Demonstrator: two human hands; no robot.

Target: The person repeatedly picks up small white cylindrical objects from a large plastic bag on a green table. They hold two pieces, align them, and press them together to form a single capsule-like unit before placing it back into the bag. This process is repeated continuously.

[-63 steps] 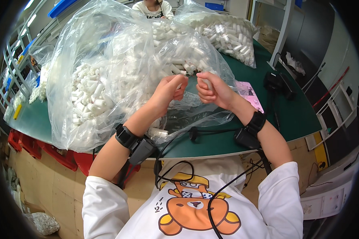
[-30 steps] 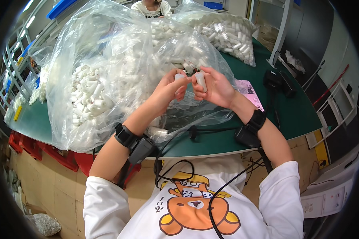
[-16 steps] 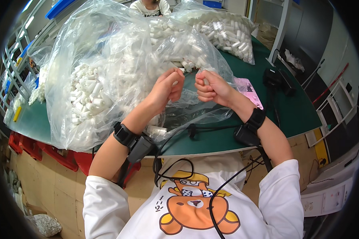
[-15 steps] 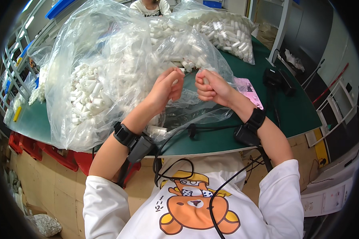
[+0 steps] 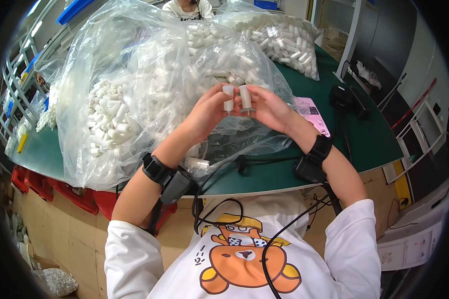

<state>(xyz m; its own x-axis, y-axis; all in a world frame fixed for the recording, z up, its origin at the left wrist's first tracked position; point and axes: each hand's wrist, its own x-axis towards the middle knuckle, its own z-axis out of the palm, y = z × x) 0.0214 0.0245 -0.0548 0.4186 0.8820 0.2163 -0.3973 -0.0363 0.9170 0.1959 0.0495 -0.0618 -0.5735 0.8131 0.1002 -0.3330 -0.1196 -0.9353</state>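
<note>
your left hand (image 5: 207, 110): clamped on a white cylinder (image 5: 228, 99), upper centre
your right hand (image 5: 270, 110): clamped on a flanged cylinder (image 5: 245, 97) just beside
clear bag (image 5: 152, 94): upper left

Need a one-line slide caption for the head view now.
Left hand and right hand each hold a white cylinder at a green table, near clear plastic bags of similar cylinders.

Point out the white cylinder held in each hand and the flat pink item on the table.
Left white cylinder (image 5: 228, 104), head view: on its barrel.
Right white cylinder (image 5: 245, 98), head view: on its barrel.
Flat pink item (image 5: 313, 117), head view: on its upper face.
</note>
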